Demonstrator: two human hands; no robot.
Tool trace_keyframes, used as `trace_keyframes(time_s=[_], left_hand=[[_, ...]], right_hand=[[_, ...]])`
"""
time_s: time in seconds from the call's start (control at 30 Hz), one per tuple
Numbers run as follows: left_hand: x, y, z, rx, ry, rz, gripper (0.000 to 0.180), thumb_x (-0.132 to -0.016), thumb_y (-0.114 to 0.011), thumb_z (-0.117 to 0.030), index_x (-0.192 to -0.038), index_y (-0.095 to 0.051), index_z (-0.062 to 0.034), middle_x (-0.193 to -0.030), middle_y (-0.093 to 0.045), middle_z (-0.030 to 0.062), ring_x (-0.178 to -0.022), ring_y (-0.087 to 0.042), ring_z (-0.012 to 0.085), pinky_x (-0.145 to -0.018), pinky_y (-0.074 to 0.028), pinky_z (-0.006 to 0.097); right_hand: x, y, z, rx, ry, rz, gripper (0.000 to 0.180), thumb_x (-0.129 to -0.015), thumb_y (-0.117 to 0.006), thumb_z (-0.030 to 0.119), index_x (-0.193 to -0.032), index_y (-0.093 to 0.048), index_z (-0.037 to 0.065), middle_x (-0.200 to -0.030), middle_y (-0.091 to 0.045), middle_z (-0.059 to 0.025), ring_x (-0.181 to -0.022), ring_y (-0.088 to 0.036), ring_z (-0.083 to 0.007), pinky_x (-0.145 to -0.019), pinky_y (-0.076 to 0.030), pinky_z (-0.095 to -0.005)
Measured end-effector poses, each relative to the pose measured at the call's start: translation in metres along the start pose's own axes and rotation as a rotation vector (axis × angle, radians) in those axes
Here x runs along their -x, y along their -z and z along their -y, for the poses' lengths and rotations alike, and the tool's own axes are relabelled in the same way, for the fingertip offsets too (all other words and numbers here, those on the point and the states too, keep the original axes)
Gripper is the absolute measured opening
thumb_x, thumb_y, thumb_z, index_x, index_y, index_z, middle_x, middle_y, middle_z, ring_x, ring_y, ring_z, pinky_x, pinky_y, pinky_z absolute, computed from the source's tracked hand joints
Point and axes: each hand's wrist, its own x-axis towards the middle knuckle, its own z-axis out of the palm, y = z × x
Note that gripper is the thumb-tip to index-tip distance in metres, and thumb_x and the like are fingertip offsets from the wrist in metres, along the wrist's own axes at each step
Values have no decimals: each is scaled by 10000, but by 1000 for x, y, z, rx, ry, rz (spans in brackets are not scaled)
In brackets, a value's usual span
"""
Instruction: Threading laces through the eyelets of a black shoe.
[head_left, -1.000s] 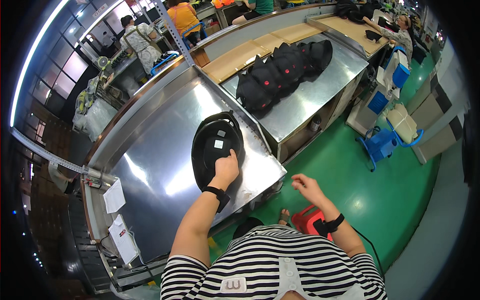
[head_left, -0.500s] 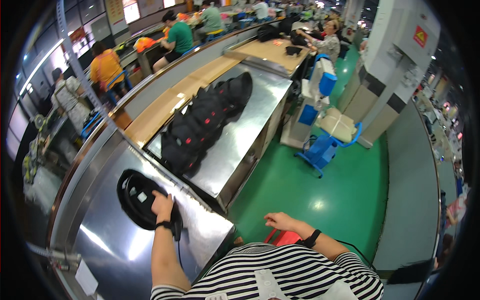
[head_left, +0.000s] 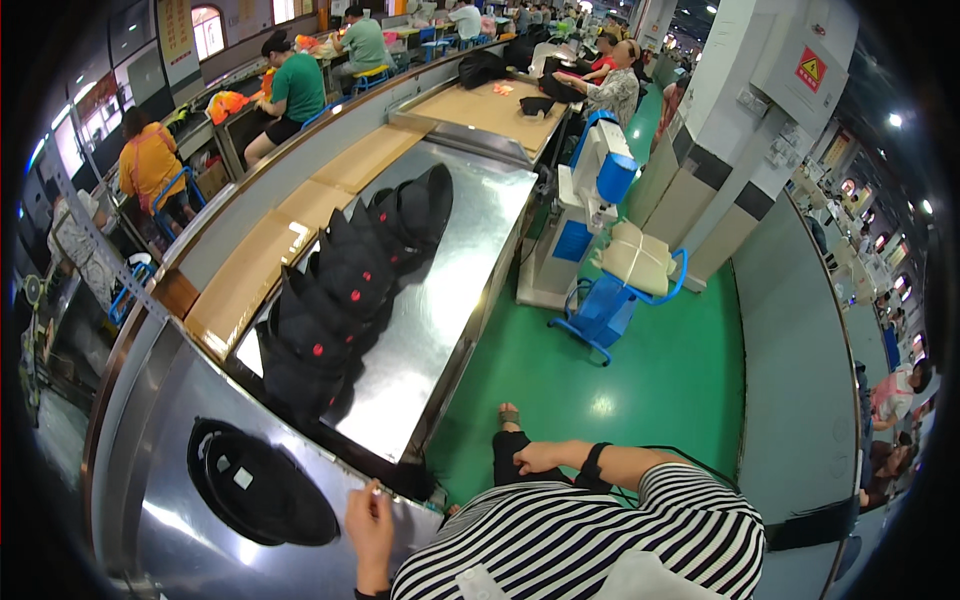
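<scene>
Fingers of the left hand (head_left: pixel 370 525) are hanging half-folded, narrow, just off the black cap (head_left: pixel 280 500); whether they are pinching anything, I cannot tell; the cap is lying just to their left, open side up, its long axis slanting from upper left down toward them; the right hand (head_left: pixel 540 457) is hanging farther off, loosely bent, holding nothing I can make out; the metal surface (head_left: pixel 165 450) is gleaming around the cap; beyond, overlapping black caps (head_left: pixel 330 290) are lining the next surface (head_left: pixel 440 290), and a blue trolley (head_left: pixel 605 322) is standing on the green floor (head_left: pixel 620 430).
</scene>
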Motion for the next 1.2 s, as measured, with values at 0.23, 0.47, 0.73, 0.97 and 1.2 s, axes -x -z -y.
trace_keyframes(time_s=[0.23,0.47,0.73,0.97,1.2], left_hand=[[-12,-129,-16,216,172,476,299,-878,-687,-233,-1120,-692,-56,-901,-697,119,-826,-666,176,-762,-519,302],[-44,-318,41,275,461,650,392,-951,-613,-294,-1242,-603,-33,-1061,-699,161,-921,-662,245,-848,-516,343],[9,-444,137,-95,624,964,519,-899,-570,-470,-1195,-619,-46,-1202,-625,235,-1143,-589,390,-948,-468,472],[105,-508,164,-189,603,1005,436,-802,-707,-232,-1198,-600,-83,-1131,-636,231,-1047,-620,398,-907,-504,475],[157,-555,169,-247,593,1519,1126,-632,-864,-383,-1507,-238,-52,-1339,-450,335,-1256,-462,462,-1043,-423,478]], right_hand=[[-86,115,-69,140,110,85,425,-881,-658,291,-1221,-599,43,-1153,-668,-183,-1071,-629,-362,-911,-491,-455],[-167,180,-206,80,140,84,424,-877,-663,285,-1224,-601,51,-1145,-669,-180,-1083,-626,-360,-918,-492,-446],[-130,71,-328,78,-179,335,766,-854,-634,512,-1369,-451,-25,-1512,-297,-263,-1377,-336,-436,-1117,-283,-576],[-111,-16,-326,-97,-642,59,931,-857,-601,527,-1506,-203,-8,-1446,-345,-320,-1323,-372,-478,-1087,-369,-521],[-105,-15,-307,59,-518,37,846,-835,-632,461,-1431,-340,-64,-1330,-452,-291,-1230,-443,-446,-1021,-408,-514]])
